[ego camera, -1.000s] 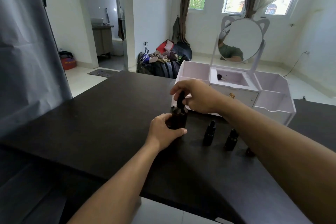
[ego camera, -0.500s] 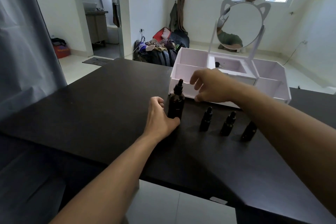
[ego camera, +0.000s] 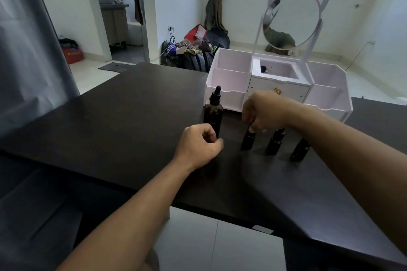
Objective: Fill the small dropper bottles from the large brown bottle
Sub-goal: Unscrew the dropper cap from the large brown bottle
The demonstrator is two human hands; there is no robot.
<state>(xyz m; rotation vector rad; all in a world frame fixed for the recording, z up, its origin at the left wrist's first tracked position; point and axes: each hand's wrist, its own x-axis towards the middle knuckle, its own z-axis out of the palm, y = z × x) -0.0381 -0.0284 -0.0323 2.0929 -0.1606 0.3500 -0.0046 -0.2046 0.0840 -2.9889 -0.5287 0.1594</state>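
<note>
The large brown bottle (ego camera: 213,114) stands upright on the black table (ego camera: 123,121) with its black dropper cap on. My left hand (ego camera: 198,145) rests just in front of its base, fingers curled with nothing inside them, and hides the bottle's bottom edge. Three small dark dropper bottles stand in a row to the right. My right hand (ego camera: 264,114) reaches down over the leftmost small bottle (ego camera: 247,142), fingertips closed around its cap. The middle small bottle (ego camera: 274,144) and the right small bottle (ego camera: 299,149) are partly behind my right forearm.
A white cosmetic organiser (ego camera: 229,86) with a cat-eared round mirror (ego camera: 293,17) stands right behind the bottles. The table's front edge (ego camera: 198,209) is near me. A grey curtain (ego camera: 26,50) hangs at the left.
My right hand has left the large bottle's cap and come down to the right onto the leftmost small bottle. My left hand has loosened from the large bottle and drawn back a little.
</note>
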